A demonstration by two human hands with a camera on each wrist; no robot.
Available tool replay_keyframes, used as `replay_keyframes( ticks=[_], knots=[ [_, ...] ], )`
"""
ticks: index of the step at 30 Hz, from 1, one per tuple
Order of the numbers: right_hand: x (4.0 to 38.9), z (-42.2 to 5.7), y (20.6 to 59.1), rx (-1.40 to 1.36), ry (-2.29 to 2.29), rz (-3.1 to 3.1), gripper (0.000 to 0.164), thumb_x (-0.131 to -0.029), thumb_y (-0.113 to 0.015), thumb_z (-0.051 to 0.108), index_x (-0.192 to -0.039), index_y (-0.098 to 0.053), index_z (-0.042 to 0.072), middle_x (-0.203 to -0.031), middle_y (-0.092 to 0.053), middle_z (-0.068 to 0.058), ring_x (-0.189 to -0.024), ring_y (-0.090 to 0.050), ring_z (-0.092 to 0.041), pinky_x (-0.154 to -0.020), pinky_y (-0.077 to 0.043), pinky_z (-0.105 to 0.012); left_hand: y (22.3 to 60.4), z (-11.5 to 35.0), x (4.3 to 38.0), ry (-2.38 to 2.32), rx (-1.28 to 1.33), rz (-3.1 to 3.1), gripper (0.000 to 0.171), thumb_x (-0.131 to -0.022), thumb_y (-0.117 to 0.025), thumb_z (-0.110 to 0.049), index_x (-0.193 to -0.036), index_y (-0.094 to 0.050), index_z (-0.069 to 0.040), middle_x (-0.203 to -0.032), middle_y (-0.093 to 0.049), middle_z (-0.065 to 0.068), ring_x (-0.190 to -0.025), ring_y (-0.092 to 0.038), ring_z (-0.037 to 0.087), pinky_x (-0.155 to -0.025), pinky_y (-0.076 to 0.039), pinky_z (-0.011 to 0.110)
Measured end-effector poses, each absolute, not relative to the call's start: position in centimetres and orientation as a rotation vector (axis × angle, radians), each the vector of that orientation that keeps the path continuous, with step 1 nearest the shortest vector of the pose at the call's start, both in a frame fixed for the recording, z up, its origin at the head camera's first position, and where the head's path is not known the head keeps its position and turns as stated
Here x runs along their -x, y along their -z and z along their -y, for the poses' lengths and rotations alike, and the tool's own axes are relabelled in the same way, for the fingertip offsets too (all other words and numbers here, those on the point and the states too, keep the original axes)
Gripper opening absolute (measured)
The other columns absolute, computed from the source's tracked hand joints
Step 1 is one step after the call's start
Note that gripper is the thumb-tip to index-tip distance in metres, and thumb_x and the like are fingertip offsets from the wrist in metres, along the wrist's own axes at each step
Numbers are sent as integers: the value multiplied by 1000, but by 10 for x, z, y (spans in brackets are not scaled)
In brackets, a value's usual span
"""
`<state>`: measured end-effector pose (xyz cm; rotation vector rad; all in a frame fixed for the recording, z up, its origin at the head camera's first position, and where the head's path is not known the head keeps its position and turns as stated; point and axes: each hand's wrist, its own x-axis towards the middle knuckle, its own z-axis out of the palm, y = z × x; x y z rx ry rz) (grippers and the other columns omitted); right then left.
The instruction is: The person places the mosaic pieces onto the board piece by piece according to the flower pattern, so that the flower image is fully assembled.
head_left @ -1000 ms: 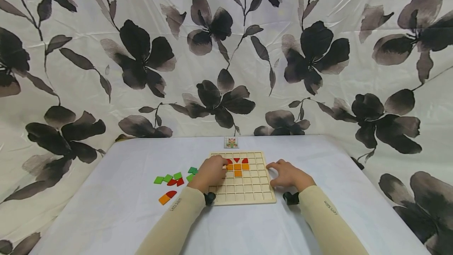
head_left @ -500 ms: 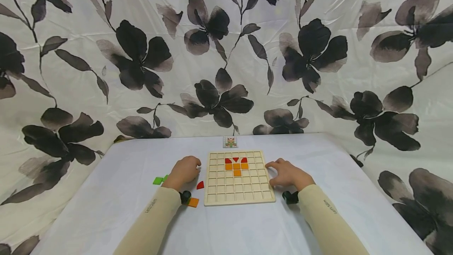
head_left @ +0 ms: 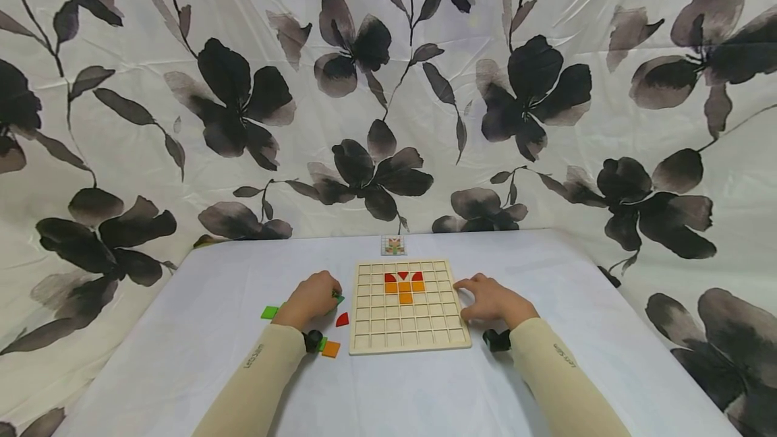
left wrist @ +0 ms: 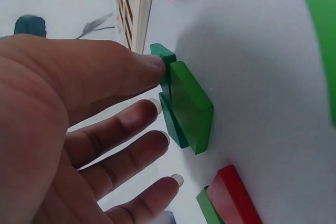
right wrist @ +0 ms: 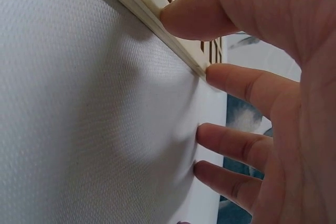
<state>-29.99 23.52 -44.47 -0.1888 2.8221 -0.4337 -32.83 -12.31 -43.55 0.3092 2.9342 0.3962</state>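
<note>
At centre-left of the head view, the left hand (head_left: 311, 299) appears to pinch a dark green tile (left wrist: 163, 51) between thumb and forefinger, a lighter green tile (left wrist: 191, 106) close against it. Lifting well probably means peeling the dark one away singly. At centre-right, the right hand (head_left: 498, 301) is spread, thumb and forefinger touching the wooden grid board's (head_left: 407, 327) right edge, likely best kept light. Small sleeve lettering (head_left: 564, 356) seems to read "Let's Slim".

2 dark green tiles (left wrist: 175, 124) and 1 brighter tile (left wrist: 189, 107) cluster left of the wooden grid board (head_left: 387, 351).
</note>
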Motion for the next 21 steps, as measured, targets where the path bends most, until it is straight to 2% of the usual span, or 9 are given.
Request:
replay_keyframes(
  ticks=[12,16,21],
  knots=[
    [299,-235,444,189,433,-2819,66,-76,-70,33,-138,-52,25,-143,-43,-14,-129,-43,-35,-100,-39,-63,439,125,329,-470,-283,-2899,25,-86,-66,-11,-109,-70,-4,-105,-60,8,-88,-52,22,-93,-50,44],
    [298,-234,442,185,447,-2816,66,-76,-70,33,-138,-52,25,-142,-43,-14,-129,-43,-35,-99,-39,-63,439,125,330,-495,-289,-2903,19,-87,-66,-11,-105,-69,-5,-99,-60,6,-85,-52,21,-86,-51,40],
    [298,-234,443,190,452,-2818,65,-76,-70,33,-138,-52,25,-142,-43,-14,-129,-43,-35,-100,-39,-63,441,127,334,-645,-314,-2895,5,-87,-68,-11,-91,-65,-11,-84,-60,2,-74,-53,18,-64,-47,30]
  ],
)
